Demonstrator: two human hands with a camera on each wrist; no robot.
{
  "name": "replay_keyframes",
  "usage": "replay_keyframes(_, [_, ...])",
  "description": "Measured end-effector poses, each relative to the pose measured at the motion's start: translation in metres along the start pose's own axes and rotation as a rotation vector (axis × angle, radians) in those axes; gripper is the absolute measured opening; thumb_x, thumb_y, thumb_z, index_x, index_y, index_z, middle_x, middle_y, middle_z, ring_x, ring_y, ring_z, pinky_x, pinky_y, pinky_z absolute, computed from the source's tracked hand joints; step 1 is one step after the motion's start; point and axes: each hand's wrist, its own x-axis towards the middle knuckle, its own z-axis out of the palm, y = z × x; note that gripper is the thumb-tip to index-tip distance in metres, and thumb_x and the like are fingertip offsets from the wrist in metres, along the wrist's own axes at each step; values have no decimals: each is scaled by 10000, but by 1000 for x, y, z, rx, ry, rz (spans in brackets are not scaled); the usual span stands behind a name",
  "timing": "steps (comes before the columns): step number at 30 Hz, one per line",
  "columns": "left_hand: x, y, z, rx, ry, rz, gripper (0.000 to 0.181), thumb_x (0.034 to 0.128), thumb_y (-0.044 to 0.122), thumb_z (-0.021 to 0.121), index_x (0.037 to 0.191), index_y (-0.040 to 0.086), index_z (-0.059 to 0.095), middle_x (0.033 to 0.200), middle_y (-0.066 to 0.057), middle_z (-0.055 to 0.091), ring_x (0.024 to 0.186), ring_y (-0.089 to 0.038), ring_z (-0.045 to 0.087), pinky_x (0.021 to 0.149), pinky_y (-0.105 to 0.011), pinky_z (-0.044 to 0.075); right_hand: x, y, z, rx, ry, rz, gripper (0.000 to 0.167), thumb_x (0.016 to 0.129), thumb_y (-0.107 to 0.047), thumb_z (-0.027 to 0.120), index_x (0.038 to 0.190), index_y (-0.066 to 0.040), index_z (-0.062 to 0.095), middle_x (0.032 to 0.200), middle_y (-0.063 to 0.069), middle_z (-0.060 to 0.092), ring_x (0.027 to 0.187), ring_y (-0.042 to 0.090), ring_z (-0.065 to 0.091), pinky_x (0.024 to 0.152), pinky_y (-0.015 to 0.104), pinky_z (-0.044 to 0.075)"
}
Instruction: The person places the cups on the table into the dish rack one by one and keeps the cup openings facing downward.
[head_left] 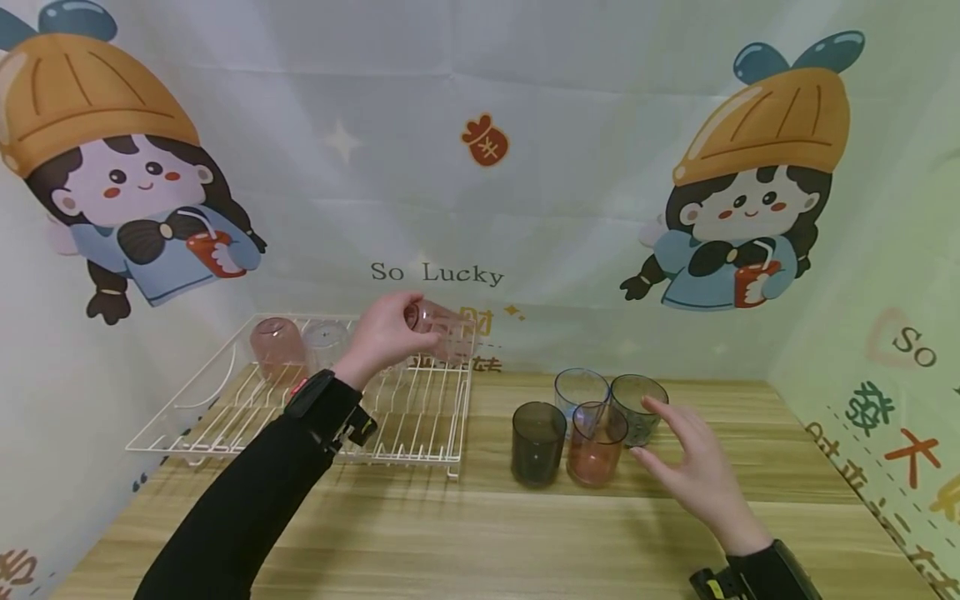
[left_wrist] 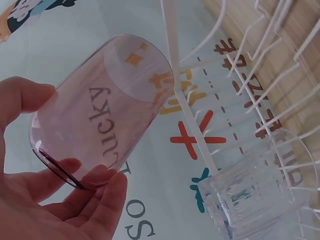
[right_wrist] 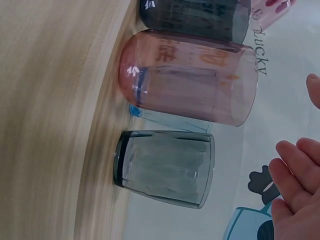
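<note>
Pink glass [head_left: 452,336]: one, tilted, near the middle of the frame, above the rear right part of the rack; one end in my fingers, the other pointing to the right of the frame. Whether it touches the wires, I cannot tell.
My left hand [head_left: 386,333]: clamped on the pink glass; in the left wrist view my thumb lies along one side, the other fingers curled round the near end.
My right hand [head_left: 697,467]: thumb and fingers apart, lower right of the frame, near the grey-green glass [head_left: 637,421]; the right wrist view shows a gap between my fingers and that piece.
White wire rack [head_left: 420,458]: one, left of the frame, standing on the wooden table [head_left: 465,542].
Stock on the rack: one rosy glass [head_left: 276,346], upturned, at rear left; one clear glass [head_left: 325,335], upturned, beside it.
Stock on the table: four glasses, upright, closely grouped right of centre; dark grey glass [head_left: 537,450] at front left, reddish glass [head_left: 596,457] at front right, blue-rimmed glass [head_left: 581,387] at rear left, grey-green glass at rear right.
Backdrop [head_left: 420,192]: pale sheet, lettered "So Lucky" at centre, cartoon figures printed upper left and upper right.
Sleeve [head_left: 240,492]: black, lower left.
</note>
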Motion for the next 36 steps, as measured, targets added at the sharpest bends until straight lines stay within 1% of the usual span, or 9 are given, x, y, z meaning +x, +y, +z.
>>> replay_keyframes(2, [1, -1, 0, 12, -7, 1, 716, 845, 291, 661, 1429, 13, 355, 1320, -183, 509, 1187, -319, 503, 998, -423, 444, -1, 0, 0, -7, -3, -6, 672, 691, -46, 799, 1301, 8, 522, 1233, 169, 607, 1106, 330, 533, 940, 481, 398])
replay_keyframes(8, [3, -7, 1, 73, -23, -7, 664, 851, 274, 632, 1414, 28, 380, 1291, -164, 528, 1157, -307, 517, 981, -410, 446, -3, 0, -1, -5, -31, 16, 660, 709, -62, 794, 1303, 16, 517, 1236, 183, 600, 1126, 363, 524, 946, 547, 394])
replay_keyframes(11, [5, -9, 2, 93, -40, -24, 675, 847, 262, 624, 1427, 35, 365, 1309, -166, 516, 1148, -309, 516, 970, -412, 445, -3, 1, -1, -2, -50, 30, 655, 719, -72, 789, 1306, 18, 513, 1247, 188, 590, 1140, 371, 514, 950, 564, 393])
replay_keyframes(16, [9, -11, 6, 122, -74, -48, 705, 839, 266, 633, 1440, 35, 346, 1366, -179, 482, 1200, -330, 495, 1004, -434, 430, -3, 3, -2, -9, -67, 36, 646, 725, -82, 787, 1299, 28, 514, 1252, 199, 580, 1138, 379, 511, 947, 568, 401])
replay_keyframes(18, [11, -11, 8, 145, -81, -47, 665, 834, 277, 638, 1406, 40, 395, 1329, -170, 516, 1184, -326, 512, 995, -434, 441, -3, 4, -2, -12, -69, 36, 645, 723, -80, 788, 1295, 34, 515, 1250, 204, 578, 1135, 380, 511, 944, 565, 403])
replay_keyframes(22, [15, -10, 12, 213, -85, -41, 546, 834, 293, 630, 1308, 59, 492, 1208, -140, 585, 1088, -307, 560, 930, -427, 471, -3, 4, -2, -17, -73, 38, 643, 724, -85, 788, 1294, 32, 515, 1249, 206, 578, 1132, 382, 511, 942, 566, 403])
replay_keyframes(28, [18, -11, 18, 312, -106, -55, 463, 832, 298, 624, 1238, 95, 534, 1138, -104, 600, 990, -273, 571, 826, -386, 480, -3, 6, -1, -20, -81, 47, 650, 727, -96, 790, 1304, 20, 514, 1255, 202, 579, 1141, 383, 513, 980, 575, 371])
replay_keyframes(30, [19, -11, 20, 339, -115, -52, 410, 829, 282, 615, 1189, 96, 547, 1094, -102, 604, 938, -273, 568, 770, -384, 469, -4, 7, -1, -19, -84, 51, 651, 727, -96, 790, 1305, 20, 513, 1257, 200, 579, 1144, 380, 515, 999, 581, 352])
replay_keyframes(36, [22, -12, 24, 400, -128, -34, 361, 789, 283, 624, 1103, 113, 569, 1033, -88, 606, 917, -276, 559, 771, -403, 469, -4, 6, -2, -15, -86, 56, 649, 730, -95, 786, 1305, 23, 510, 1252, 205, 578, 1141, 384, 512, 991, 588, 356])
